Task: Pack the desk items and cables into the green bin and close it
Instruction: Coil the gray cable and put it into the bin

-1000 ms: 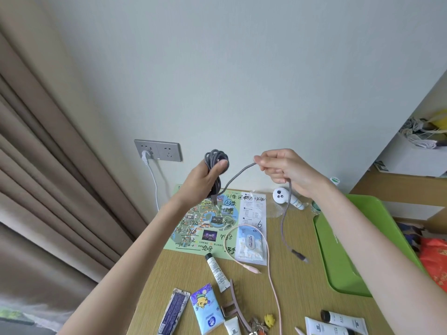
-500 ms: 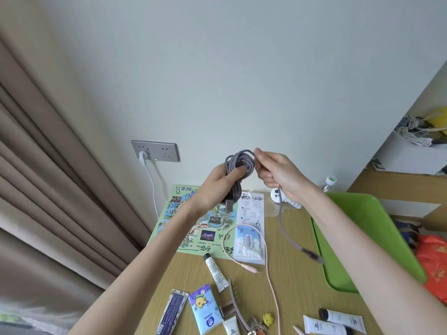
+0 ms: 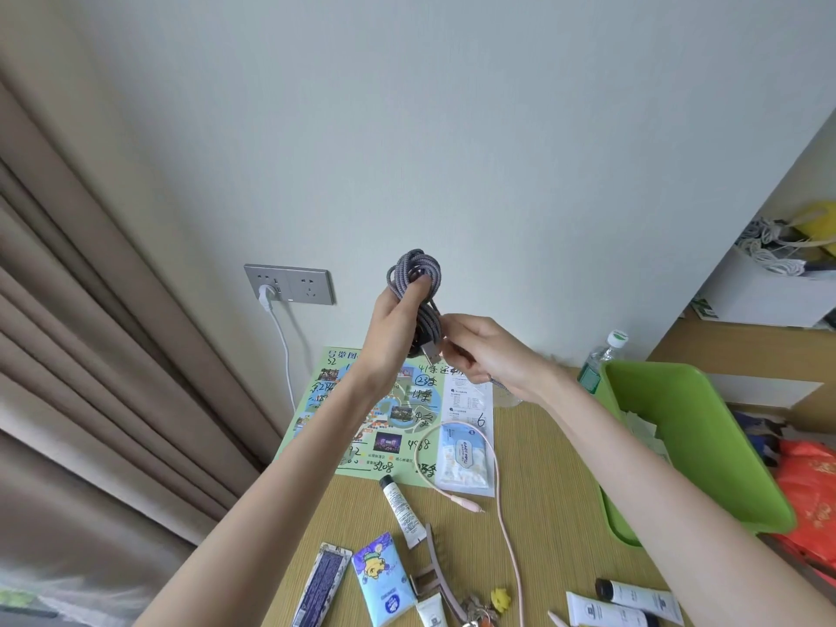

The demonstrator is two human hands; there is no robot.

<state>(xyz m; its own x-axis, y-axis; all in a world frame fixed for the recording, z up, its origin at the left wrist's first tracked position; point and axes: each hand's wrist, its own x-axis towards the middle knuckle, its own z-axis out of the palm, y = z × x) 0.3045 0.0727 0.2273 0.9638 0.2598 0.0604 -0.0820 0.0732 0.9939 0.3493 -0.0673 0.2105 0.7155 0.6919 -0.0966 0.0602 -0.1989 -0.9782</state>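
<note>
The green bin (image 3: 687,427) stands open on the right side of the wooden desk (image 3: 556,481). Something pale lies inside it, mostly hidden by the right forearm. Up and to the left of the bin, raised in front of the wall, the left hand (image 3: 391,330) grips a coil of grey braided cable (image 3: 416,282). Its fingers are curled round the bundle, the thumb lies across the loops, and the top of the coil stands above the hand. The right hand (image 3: 486,355), between that coil and the bin, has its fingers curled and pinches the cable's loose tail against the lower part of the coil, beside the metal plug (image 3: 429,353). A short bit of grey cord shows under its wrist. The cable is held clear of both bin and desk. On the desk left of the bin lie a printed map (image 3: 384,427) with handwriting on it, a wipes packet (image 3: 466,459), and a pink cable (image 3: 504,527) that loops over the packet and runs toward the near edge. Further left of the bin and nearer the camera are 1 white tube with a black cap (image 3: 400,509), a blue tissue pack (image 3: 380,581), a dark patterned pack (image 3: 323,586) and a hair claw (image 3: 436,567). Just in front of the bin's near corner lie 2 more white tubes (image 3: 642,599). A water bottle (image 3: 601,359) stands just behind the bin's far left corner and a red bag (image 3: 809,500) lies to the bin's right. Well to its left a white plug sits in a grey wall socket (image 3: 289,285) beside beige curtains (image 3: 90,355).
</note>
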